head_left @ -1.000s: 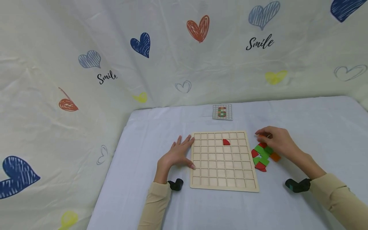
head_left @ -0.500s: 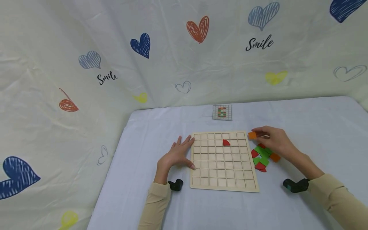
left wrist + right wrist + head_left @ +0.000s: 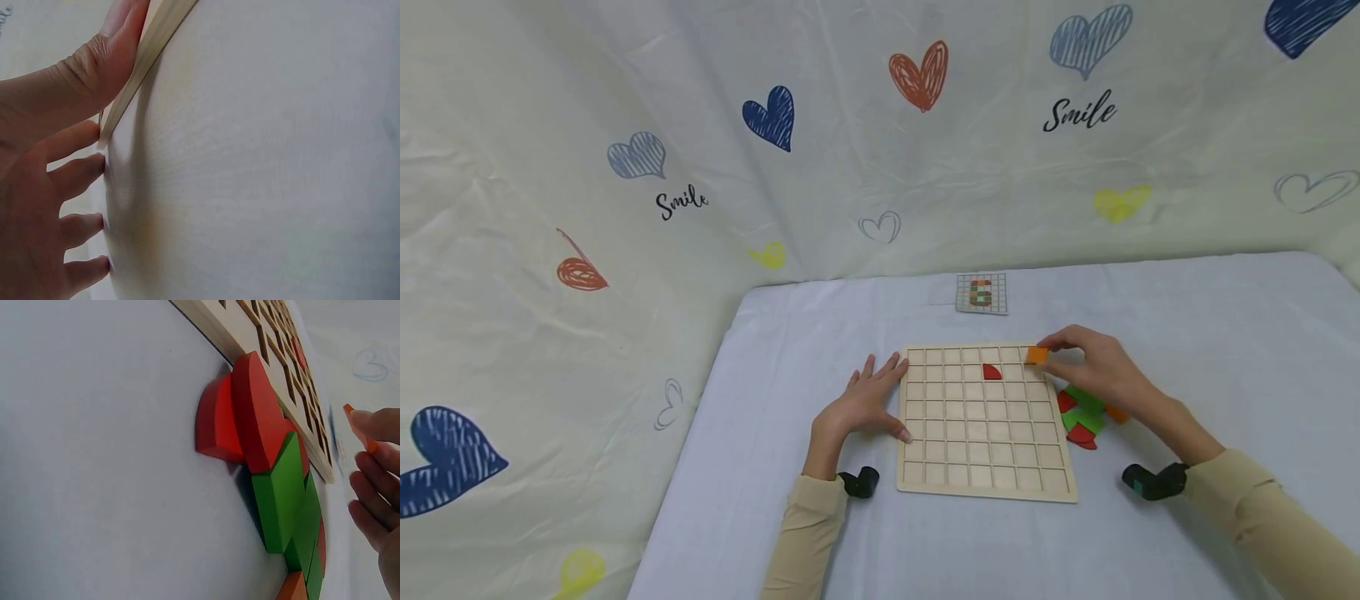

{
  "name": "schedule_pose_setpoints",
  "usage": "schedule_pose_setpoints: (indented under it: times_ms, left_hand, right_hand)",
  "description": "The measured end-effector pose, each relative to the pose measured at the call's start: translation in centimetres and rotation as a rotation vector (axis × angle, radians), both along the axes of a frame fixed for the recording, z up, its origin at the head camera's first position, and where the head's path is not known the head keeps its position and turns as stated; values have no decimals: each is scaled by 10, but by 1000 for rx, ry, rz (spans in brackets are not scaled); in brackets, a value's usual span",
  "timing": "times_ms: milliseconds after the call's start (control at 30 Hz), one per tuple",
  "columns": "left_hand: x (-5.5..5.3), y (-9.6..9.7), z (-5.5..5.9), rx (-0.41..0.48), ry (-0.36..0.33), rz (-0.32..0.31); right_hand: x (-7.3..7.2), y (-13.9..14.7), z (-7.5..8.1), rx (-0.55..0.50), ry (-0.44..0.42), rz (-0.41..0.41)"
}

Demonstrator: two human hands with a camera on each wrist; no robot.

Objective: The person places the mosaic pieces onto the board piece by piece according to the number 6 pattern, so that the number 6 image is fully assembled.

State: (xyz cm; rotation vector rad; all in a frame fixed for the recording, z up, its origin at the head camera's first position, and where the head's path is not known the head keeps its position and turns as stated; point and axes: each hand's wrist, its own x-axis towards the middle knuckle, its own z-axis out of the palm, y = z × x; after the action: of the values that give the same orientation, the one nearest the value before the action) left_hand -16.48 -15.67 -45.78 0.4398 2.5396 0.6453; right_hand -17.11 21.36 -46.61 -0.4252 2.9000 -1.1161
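We have the left hand [image 3: 861, 403] splayed, holding nothing, thumb on the gridded board's [image 3: 976, 430] left edge, likely steadying it, and the right hand [image 3: 1097, 365] pinching an orange block [image 3: 1037, 356] over its far right corner, loose pieces [image 3: 1081, 419] nearby, presumably for reach.

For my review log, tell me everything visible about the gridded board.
The gridded board looks like pale wood, with a rim and square compartments, and lies flat on white cloth. A red piece sits in its second row from the far edge. The left hand touches the left rim; the right hand holds an orange piece at the far right corner.
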Motion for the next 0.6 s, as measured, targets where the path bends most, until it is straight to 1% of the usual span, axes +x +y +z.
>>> schedule_pose_setpoints:
  times_ms: [133, 367, 600]
  left_hand:
    - [-1, 0, -1, -5, -1, -4]
    - [-1, 1, 1, -3, -3, -9]
    - [-2, 1, 1, -3, -4, -4]
  right_hand:
    - [-2, -5, -1, -1, 2, 24]
    - [-6, -16, -2, 1, 42, 78]
    - [-11, -33, -2, 18, -3, 106]
